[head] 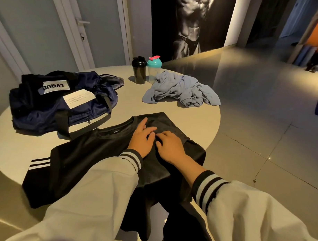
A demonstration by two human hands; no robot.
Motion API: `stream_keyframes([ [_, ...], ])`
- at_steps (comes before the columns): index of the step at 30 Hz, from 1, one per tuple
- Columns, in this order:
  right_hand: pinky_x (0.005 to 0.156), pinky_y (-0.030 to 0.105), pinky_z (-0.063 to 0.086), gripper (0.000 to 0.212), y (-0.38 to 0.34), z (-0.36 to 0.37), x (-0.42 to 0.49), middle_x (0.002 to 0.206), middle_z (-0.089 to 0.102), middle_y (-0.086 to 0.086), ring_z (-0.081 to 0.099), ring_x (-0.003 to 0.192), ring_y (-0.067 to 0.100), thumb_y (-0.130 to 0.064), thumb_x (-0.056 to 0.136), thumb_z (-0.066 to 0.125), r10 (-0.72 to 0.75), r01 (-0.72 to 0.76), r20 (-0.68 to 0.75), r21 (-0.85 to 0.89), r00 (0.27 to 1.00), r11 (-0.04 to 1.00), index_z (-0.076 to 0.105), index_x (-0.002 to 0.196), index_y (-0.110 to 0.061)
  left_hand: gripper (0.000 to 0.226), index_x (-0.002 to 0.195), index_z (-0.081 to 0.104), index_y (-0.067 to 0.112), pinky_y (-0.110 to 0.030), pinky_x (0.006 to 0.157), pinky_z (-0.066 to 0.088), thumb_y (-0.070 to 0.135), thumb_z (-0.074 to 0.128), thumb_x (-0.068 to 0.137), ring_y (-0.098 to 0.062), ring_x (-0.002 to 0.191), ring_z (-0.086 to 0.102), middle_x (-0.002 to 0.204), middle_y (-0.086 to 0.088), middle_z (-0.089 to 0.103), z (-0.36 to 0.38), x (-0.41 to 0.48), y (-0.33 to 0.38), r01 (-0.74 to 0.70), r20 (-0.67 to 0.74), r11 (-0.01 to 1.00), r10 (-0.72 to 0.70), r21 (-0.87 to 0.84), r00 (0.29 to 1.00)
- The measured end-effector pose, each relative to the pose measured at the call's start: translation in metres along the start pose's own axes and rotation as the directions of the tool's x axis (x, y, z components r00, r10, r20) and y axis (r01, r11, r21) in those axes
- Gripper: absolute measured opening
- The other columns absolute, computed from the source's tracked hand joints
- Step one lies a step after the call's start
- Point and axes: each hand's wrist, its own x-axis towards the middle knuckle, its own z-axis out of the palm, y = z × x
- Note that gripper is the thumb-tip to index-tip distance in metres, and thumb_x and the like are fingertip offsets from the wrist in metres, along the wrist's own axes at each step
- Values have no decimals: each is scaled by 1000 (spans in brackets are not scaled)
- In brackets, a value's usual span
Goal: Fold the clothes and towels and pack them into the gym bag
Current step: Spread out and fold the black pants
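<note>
On the bench point(130, 101), presses the partly folded black shirt point(92, 154) with left grip point(141, 137) spread flat and right grip point(170, 147) bent, pinch or press unclear. Leaves the crumpled blue cloth point(180, 92) to fold, then everything to pack into the gym bag point(47, 107).

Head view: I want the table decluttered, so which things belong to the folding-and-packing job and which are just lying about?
Job: black shirt, under left hand and right hand; blue cloth; gym bag.
Lying about: black shaker; teal-lidded shaker.
</note>
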Motion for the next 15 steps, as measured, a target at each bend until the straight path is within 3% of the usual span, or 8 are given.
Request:
stream_keyframes([
  [1, 108, 42, 37, 46, 2, 5, -2, 140, 51, 6, 46, 129, 26, -35, 102, 42, 12, -12, -8, -17, 1000, 1000, 50, 144, -19, 30, 127, 66, 20, -36, 116, 33, 18, 51, 101, -18, 141, 34, 158, 0, 33, -4, -3, 1, -26, -126, 997, 17, -73, 992],
  [2, 111, 41, 34, 47, 4, 9, -2, 143, 49, 5, 44, 132, 25, -37, 102, 40, 20, -20, -23, -39, 1000, 999, 48, 145, -18, 27, 120, 68, 21, -36, 111, 36, 16, 52, 99, -18, 135, 38, 150, 1, 41, -10, -7, 1, -32, -229, 999, 25, -27, 973],
  [4, 112, 41, 33, 47, 9, 10, -1, 144, 49, 4, 43, 133, 24, -37, 103, 39, 26, -29, -49, -54, 998, 998, 48, 145, -18, 25, 117, 66, 29, -39, 106, 33, 25, 52, 97, -20, 126, 40, 136, 3, 52, -25, -15, 0, 78, -275, 964, -5, 255, 962],
  [6, 110, 41, 35, 44, 13, 8, 1, 139, 51, 5, 46, 129, 26, -35, 102, 39, 38, -43, -77, -62, 996, 997, 52, 141, -18, 36, 132, 55, 35, -45, 109, 26, 40, 47, 98, -25, 133, 34, 145, 2, 46, -35, -22, -7, 250, -111, 844, -224, 475, 968],
  [8, 111, 44, 32, 39, 17, 5, 4, 135, 53, 4, 47, 127, 25, -32, 102, 40, 76, -82, -80, -74, 994, 994, 54, 136, -19, 52, 150, 34, 38, -53, 117, 16, 53, 35, 101, -31, 146, 20, 162, 0, 25, -39, -27, -12, 319, 46, 757, -417, 571, 908],
  [11, 117, 52, 22, 38, 15, 0, 10, 135, 50, 4, 44, 130, 26, -30, 100, 44, 151, -156, -56, -92, 987, 983, 53, 135, -20, 60, 158, 13, 38, -55, 122, 6, 58, 23, 102, -34, 152, 4, 168, 0, 4, -29, -23, -10, 272, 132, 750, -429, 603, 893],
  [15, 114, 49, 27, 44, -6, 4, 18, 142, 49, 5, 42, 134, 26, -29, 99, 46, 8, -13, -76, -72, 997, 997, 51, 143, -20, 61, 158, 8, 39, -54, 122, 1, 60, 18, 102, -31, 153, 0, 168, 1, -2, -14, -6, -8, 196, 165, 766, -367, 613, 915],
])
